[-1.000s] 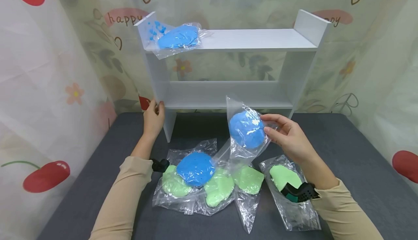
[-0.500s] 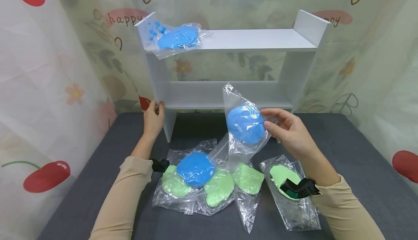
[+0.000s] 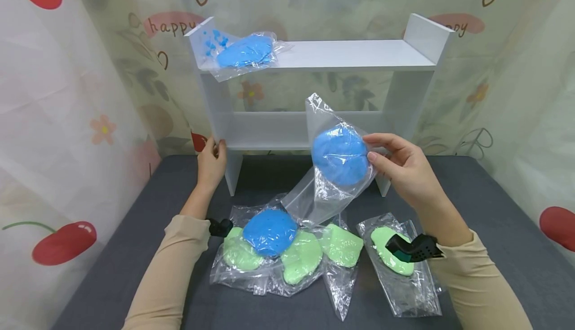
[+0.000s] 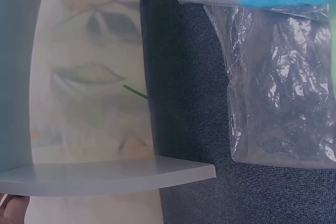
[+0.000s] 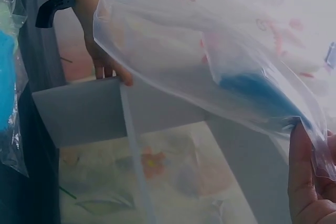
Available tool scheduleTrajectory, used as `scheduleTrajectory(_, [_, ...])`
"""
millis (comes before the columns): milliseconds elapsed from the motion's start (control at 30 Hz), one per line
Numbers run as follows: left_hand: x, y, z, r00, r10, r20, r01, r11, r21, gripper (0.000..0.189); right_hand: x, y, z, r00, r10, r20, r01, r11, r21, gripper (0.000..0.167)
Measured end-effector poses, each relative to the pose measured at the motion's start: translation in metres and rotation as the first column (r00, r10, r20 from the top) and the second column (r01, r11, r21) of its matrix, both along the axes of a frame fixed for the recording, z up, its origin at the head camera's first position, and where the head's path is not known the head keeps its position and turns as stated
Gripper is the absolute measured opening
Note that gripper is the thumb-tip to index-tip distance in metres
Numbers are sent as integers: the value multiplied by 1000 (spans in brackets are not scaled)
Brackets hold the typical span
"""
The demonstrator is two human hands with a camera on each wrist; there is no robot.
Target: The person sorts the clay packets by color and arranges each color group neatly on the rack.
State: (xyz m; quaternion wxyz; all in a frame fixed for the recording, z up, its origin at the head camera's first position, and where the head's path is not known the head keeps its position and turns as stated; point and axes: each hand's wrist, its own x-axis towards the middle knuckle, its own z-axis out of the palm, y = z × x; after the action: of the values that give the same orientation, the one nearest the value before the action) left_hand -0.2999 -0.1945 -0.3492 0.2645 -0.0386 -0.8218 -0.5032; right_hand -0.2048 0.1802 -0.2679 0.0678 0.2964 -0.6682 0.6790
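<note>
My right hand (image 3: 404, 170) pinches the edge of a clear plastic bag with a round blue slime-like lump (image 3: 340, 154) inside, in front of the shelf's lower board. The bag's loose end hangs to the lower left, above the bags on the table. In the right wrist view this bag (image 5: 157, 51) stretches across the picture from the thumb and fingers. With my left hand (image 3: 212, 165) I grip the left side panel of the white shelf (image 3: 350, 53) near its lower board. Only some fingers (image 4: 14, 208) show at the corner of the left wrist view.
A bagged blue lump (image 3: 247, 51) lies on the shelf's top left. On the dark table (image 3: 215, 310) another bagged blue lump (image 3: 269, 232) rests over bags with green lumps (image 3: 302, 257). A separate bagged green lump (image 3: 393, 250) lies below my right forearm. Patterned cloth surrounds the table.
My right hand has risen with the bagged blue lump and shifted slightly right; the bag's loose end has lifted off the green lumps. The left hand stays on the shelf.
</note>
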Motion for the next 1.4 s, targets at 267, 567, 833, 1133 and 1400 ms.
scheduleTrajectory(267, [-2, -1, -1, 1000, 0, 6, 0, 1000, -2, 41, 0, -1, 13, 1000, -14, -14, 14, 999, -44, 33])
scheduleTrajectory(567, [-1, 0, 0, 1000, 0, 12, -1, 1000, 5, 41, 0, -1, 26, 999, -9, -39, 5, 993, -117, 32])
scheduleTrajectory(833, [-1, 0, -1, 1000, 0, 16, 0, 1000, 6, 40, -3, -3, 35, 994, 43, -102, -60, 983, -174, 32])
scheduleTrajectory(1133, [-2, 0, -2, 1000, 7, 12, -7, 1000, 9, 40, -7, -5, 47, 985, 89, -151, -121, 969, -217, 33])
scheduleTrajectory(1400, [-3, -1, -3, 1000, 4, 3, -4, 1000, 10, 40, -8, -7, 59, 984, 71, -162, -111, 962, -251, 32])
